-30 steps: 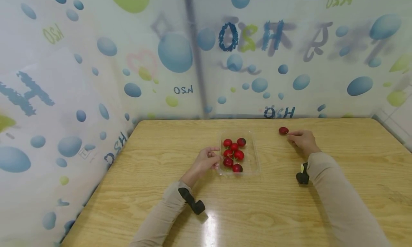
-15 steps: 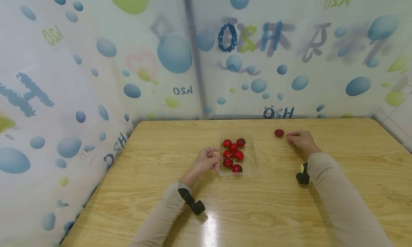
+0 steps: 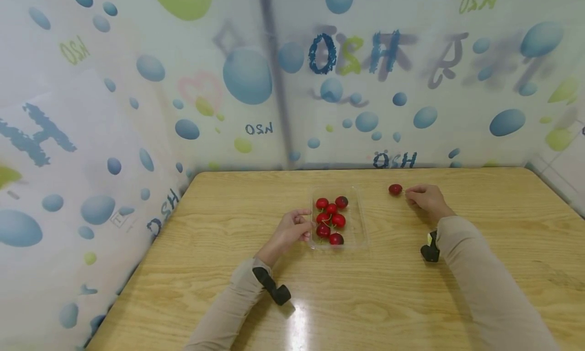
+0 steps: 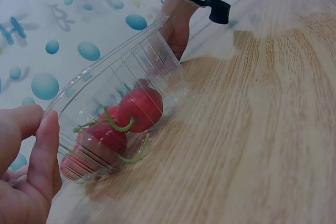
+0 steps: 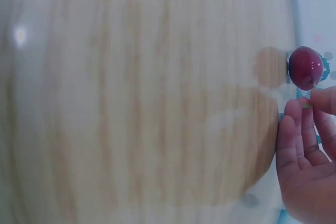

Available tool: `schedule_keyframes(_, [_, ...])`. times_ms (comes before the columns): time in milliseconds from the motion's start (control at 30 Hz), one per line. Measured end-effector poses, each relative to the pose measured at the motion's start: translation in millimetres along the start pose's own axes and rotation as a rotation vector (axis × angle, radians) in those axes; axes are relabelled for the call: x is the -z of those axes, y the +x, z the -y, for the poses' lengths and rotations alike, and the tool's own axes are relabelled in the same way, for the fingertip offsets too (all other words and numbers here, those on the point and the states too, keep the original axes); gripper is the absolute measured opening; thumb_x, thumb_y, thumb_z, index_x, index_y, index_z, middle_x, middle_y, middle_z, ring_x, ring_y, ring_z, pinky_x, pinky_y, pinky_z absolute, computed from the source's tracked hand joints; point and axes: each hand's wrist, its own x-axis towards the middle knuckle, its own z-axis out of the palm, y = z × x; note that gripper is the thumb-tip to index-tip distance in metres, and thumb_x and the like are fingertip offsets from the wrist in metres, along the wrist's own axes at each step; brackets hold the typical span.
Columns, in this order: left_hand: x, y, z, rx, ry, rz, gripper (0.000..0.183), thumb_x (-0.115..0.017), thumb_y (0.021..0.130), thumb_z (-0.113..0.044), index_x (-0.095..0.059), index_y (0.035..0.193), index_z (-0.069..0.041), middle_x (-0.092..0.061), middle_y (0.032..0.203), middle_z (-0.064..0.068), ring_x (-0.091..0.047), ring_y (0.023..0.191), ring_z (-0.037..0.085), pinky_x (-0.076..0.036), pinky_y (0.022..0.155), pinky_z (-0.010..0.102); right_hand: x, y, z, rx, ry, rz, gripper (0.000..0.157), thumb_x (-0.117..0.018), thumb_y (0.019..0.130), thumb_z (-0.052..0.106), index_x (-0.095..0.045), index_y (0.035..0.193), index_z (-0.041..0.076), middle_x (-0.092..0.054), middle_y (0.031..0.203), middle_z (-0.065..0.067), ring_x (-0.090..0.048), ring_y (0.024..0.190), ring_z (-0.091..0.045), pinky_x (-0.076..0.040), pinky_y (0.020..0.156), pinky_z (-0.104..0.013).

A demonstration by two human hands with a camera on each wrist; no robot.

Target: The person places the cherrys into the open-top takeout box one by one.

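Observation:
A clear plastic tray (image 3: pixel 358 219) stands on the wooden table, holding several red cherries (image 3: pixel 338 220) with green stems. My left hand (image 3: pixel 291 227) pinches the tray's left rim between thumb and fingers; the left wrist view shows the thumb and finger (image 4: pixel 43 153) at the tray's edge. To the right of the tray, my right hand (image 3: pixel 428 198) pinches a single dark red cherry (image 3: pixel 395 189) by its stem. In the right wrist view that cherry (image 5: pixel 306 68) sits just beyond the fingertips, its stem end turned toward them.
The wooden table (image 3: pixel 365 300) reaches back to a patterned curtain (image 3: pixel 329 117) with blue and green drops. Another stretch of curtain (image 3: pixel 91 153) borders the table's left side. Black camera mounts (image 3: pixel 274 287) are strapped on both wrists.
The cherry at my right fingertips has shifted a little left and nearer to me, with the right hand moving only slightly. My left hand and the tray stay in place.

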Motion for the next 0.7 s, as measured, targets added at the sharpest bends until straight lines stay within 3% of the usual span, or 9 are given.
schedule_keyframes(467, [0.1, 0.1, 0.2, -0.001, -0.002, -0.001, 0.044, -0.050, 0.080, 0.006, -0.037, 0.122, 0.013, -0.046, 0.069, 0.003, -0.047, 0.050, 0.006, -0.045, 0.045, 0.015, -0.9, -3.3, 2.7, -0.014, 0.092, 0.039, 0.036, -0.047, 0.089, 0.011, -0.046, 0.114, -0.015, -0.056, 0.072, 0.002, -0.054, 0.063, -0.004, -0.050, 0.060, -0.018])
schedule_keyframes(700, [0.6, 0.2, 0.1, 0.003, -0.004, 0.007, 0.045, -0.050, 0.081, 0.006, -0.036, 0.123, 0.013, -0.046, 0.070, 0.003, -0.047, 0.050, 0.006, -0.045, 0.046, 0.015, -5.2, -1.3, 6.3, -0.014, 0.036, 0.026, 0.038, -0.050, 0.089, 0.015, -0.048, 0.114, -0.014, -0.059, 0.080, -0.005, -0.053, 0.064, -0.003, -0.049, 0.061, -0.018])
